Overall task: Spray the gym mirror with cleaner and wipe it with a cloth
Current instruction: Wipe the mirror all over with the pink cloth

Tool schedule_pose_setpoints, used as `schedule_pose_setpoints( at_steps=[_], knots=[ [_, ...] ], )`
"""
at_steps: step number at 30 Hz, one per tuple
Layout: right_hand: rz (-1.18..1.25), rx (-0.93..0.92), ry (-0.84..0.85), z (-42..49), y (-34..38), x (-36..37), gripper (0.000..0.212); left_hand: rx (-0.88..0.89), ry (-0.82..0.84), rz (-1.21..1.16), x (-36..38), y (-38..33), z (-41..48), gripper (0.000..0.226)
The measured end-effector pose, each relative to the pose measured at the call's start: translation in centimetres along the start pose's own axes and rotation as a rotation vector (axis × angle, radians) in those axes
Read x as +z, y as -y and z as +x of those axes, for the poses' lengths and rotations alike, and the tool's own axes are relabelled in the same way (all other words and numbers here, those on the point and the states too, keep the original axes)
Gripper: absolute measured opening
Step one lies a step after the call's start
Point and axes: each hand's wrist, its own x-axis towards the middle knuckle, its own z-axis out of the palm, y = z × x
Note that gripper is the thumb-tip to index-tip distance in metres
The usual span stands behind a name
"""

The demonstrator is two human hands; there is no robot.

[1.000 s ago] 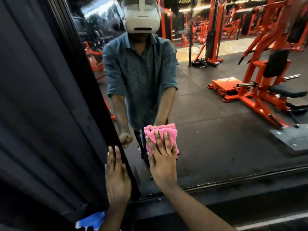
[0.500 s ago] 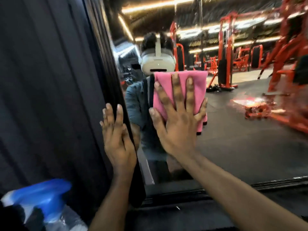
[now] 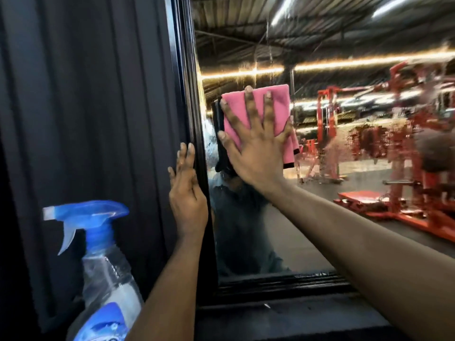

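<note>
The mirror (image 3: 320, 168) fills the right two-thirds of the frame, reflecting red gym machines and strip lights, with fine droplets and streaks of cleaner across the upper and right glass, so the spraying seems done and the wiping is under way. Its black frame (image 3: 189, 94) runs down the middle of the picture, and a dark ribbed wall (image 3: 86, 107) takes up the left. In the lower left stands the spray bottle (image 3: 98, 254), blue trigger head on a clear body, close to the camera; what carries it is out of view, but it looks parked within reach for another round of spray. The cloth (image 3: 261, 112), pink and folded into a pad, lies flat on the glass at centre, just right of the frame edge, likely folded so that a broad, even face meets the wet surface. The right hand (image 3: 256, 148) presses it there, fingers straight and spread wide over the fabric, pushing without curling round it. The left hand (image 3: 188, 195) rests flat against the frame, lower and to the left, fingers straight and together, holding nothing; it appears to steady the person while the other arm reaches up.
</note>
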Motion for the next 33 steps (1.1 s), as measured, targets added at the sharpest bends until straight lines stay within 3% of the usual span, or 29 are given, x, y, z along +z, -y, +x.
schedule_pose_setpoints(
  at_steps=[6, 11, 15, 22, 25, 28, 33],
  knots=[
    [-0.086, -0.098, -0.003, -0.6, 1.2, 0.9, 0.062, -0.017, 0.027, -0.005, -0.4, 0.2, -0.2, 0.056],
    [-0.047, -0.2, 0.066, -10.1, 0.7, 1.9, 0.063, -0.044, 0.078, -0.036, -1.1, 0.2, 0.1, 0.06],
    [-0.034, -0.17, 0.093, -14.9, 0.5, 2.6, 0.066, -0.027, 0.107, -0.01, -1.5, -0.1, 0.1, 0.061],
    [-0.037, -0.07, -0.043, 5.2, 2.8, 0.1, 0.064, -0.029, 0.13, -0.001, -1.8, 0.1, 0.0, 0.071],
    [-0.064, -0.066, -0.05, 9.3, 3.1, -0.6, 0.062, -0.032, 0.123, 0.002, -1.6, 0.1, -0.1, 0.07],
    [-0.059, -0.081, -0.075, 6.7, 3.1, 0.2, 0.062, -0.013, 0.099, -0.009, -1.3, 0.2, -0.2, 0.069],
    [0.005, -0.092, -0.035, -5.4, 3.1, 2.3, 0.065, -0.053, 0.113, -0.049, -1.5, 0.1, -0.2, 0.067]
  ],
)
